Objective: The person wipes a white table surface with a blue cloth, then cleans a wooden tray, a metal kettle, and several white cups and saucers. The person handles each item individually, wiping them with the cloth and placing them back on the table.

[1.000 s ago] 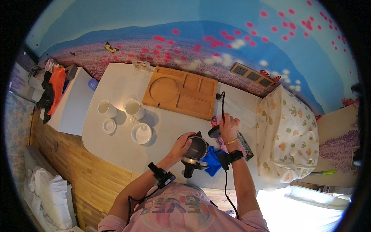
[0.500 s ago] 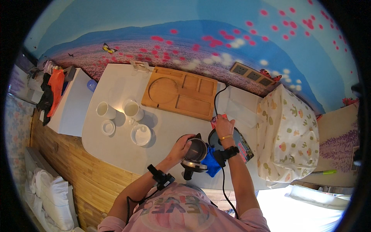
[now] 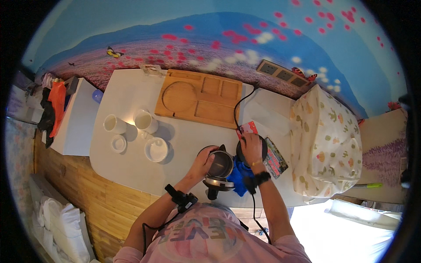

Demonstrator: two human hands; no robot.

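Clasping the open kettle (image 3: 221, 165) in left fingers (image 3: 208, 153) and resting right fingers (image 3: 248, 139), impossible to tell if clamped, on a black base (image 3: 261, 151), with 2 mugs (image 3: 147, 124) well leftward.

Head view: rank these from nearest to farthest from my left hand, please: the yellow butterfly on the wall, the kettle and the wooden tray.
From your left hand:
1. Kettle, against the hand, on its right.
2. Wooden tray, beyond the hand, toward the wall.
3. Yellow butterfly, farthest, on the wall at upper left.
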